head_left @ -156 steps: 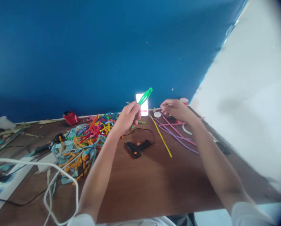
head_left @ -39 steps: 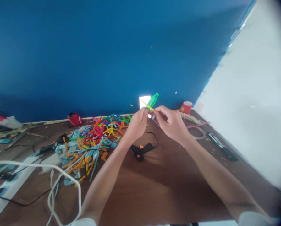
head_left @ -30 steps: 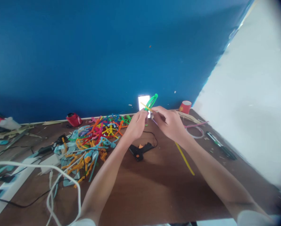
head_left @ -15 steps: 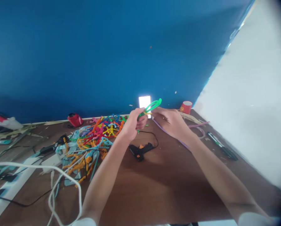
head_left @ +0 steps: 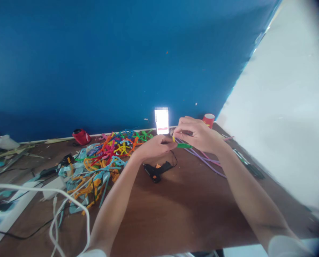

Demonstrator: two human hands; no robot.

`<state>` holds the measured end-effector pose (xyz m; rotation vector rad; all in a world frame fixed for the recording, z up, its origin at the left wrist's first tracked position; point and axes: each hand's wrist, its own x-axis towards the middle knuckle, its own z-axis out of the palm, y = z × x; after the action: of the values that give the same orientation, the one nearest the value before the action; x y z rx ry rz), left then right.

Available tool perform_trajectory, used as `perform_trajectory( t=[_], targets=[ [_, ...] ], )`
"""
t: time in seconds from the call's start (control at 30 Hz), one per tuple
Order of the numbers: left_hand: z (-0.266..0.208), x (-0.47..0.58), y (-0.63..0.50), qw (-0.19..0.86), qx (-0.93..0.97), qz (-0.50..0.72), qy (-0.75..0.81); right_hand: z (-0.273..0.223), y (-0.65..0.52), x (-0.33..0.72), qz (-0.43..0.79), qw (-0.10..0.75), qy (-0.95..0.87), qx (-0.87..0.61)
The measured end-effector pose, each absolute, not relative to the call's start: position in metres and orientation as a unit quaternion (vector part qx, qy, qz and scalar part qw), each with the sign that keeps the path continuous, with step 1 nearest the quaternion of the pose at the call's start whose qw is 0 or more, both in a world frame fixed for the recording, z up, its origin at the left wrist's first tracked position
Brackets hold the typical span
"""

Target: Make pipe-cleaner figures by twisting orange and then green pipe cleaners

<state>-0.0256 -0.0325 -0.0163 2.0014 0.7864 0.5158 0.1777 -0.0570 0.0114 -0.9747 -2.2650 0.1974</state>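
My left hand (head_left: 159, 146) is closed on a green pipe cleaner loop (head_left: 185, 145), which sticks out to the right between the hands. A short yellow strand (head_left: 173, 139), seemingly also pipe cleaner, shows where the hands meet. Thumb and fingertips of my right hand (head_left: 201, 134) pinch together at this yellow strand. Below the right hand, purple pipe cleaners (head_left: 207, 164) lie on the table. A black glue gun (head_left: 157, 172) with an orange trigger rests under the left hand. The rest of the green piece is hidden by my fingers.
A tangled heap of coloured pipe cleaners (head_left: 114, 150) covers the left of the brown table (head_left: 170, 217). A lit phone (head_left: 162, 122) leans near the blue wall. Red paper cup (head_left: 208, 120) and pens (head_left: 247, 164) are at right; a power strip (head_left: 12, 214) and white cable (head_left: 87, 217) at left.
The green loop has turned from pointing up and right to lying level, lower down. My left hand has rolled over, palm down. The right hand has come in to pinch the yellow strand.
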Motion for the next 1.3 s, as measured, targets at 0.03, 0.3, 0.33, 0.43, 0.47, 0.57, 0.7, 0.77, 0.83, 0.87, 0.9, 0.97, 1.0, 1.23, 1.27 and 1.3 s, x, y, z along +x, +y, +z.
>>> perform_trajectory(
  t=[0.03,0.3,0.33,0.43,0.47,0.57,0.7,0.77,0.83,0.87,0.9,0.97,1.0,1.23,1.27,1.3],
  targets=[
    [-0.018,-0.024,-0.032,0.409,0.817,0.235,0.333,0.012,-0.059,0.175,0.060,0.325,-0.865,-0.377],
    [-0.023,-0.022,-0.024,0.351,0.785,0.371,0.350,0.011,-0.073,0.159,0.059,0.337,-0.859,-0.380],
    [-0.022,-0.023,-0.024,0.372,0.769,0.385,0.350,0.012,-0.074,0.159,0.067,0.342,-0.856,-0.383],
    [-0.018,-0.023,-0.026,0.461,0.727,0.402,0.311,0.015,-0.076,0.163,0.082,0.350,-0.847,-0.392],
    [-0.017,-0.023,-0.028,0.495,0.718,0.398,0.286,0.016,-0.077,0.165,0.087,0.349,-0.844,-0.397],
    [-0.013,-0.026,-0.032,0.568,0.701,0.371,0.221,0.019,-0.077,0.168,0.106,0.345,-0.836,-0.413],
    [-0.009,-0.033,-0.035,0.581,0.707,0.348,0.204,0.020,-0.078,0.171,0.140,0.347,-0.822,-0.429],
    [-0.009,-0.037,-0.035,0.576,0.715,0.339,0.206,0.019,-0.076,0.174,0.156,0.353,-0.815,-0.431],
    [-0.010,-0.039,-0.035,0.563,0.728,0.329,0.213,0.018,-0.074,0.178,0.167,0.355,-0.812,-0.431],
    [-0.010,-0.039,-0.035,0.555,0.738,0.319,0.215,0.017,-0.072,0.180,0.173,0.350,-0.814,-0.429],
    [-0.010,-0.039,-0.035,0.549,0.748,0.305,0.215,0.017,-0.070,0.182,0.180,0.341,-0.819,-0.425],
    [-0.010,-0.038,-0.035,0.547,0.766,0.267,0.206,0.016,-0.067,0.186,0.194,0.321,-0.833,-0.407],
    [-0.009,-0.037,-0.036,0.551,0.773,0.245,0.197,0.016,-0.065,0.187,0.198,0.316,-0.838,-0.397],
    [-0.010,-0.028,-0.036,0.494,0.823,0.134,0.247,0.016,-0.062,0.183,0.169,0.293,-0.857,-0.389],
    [-0.012,-0.028,-0.035,0.466,0.829,0.142,0.276,0.016,-0.063,0.182,0.161,0.294,-0.854,-0.398],
    [-0.013,-0.027,-0.033,0.441,0.829,0.159,0.305,0.016,-0.064,0.181,0.153,0.299,-0.849,-0.408]
  ],
)
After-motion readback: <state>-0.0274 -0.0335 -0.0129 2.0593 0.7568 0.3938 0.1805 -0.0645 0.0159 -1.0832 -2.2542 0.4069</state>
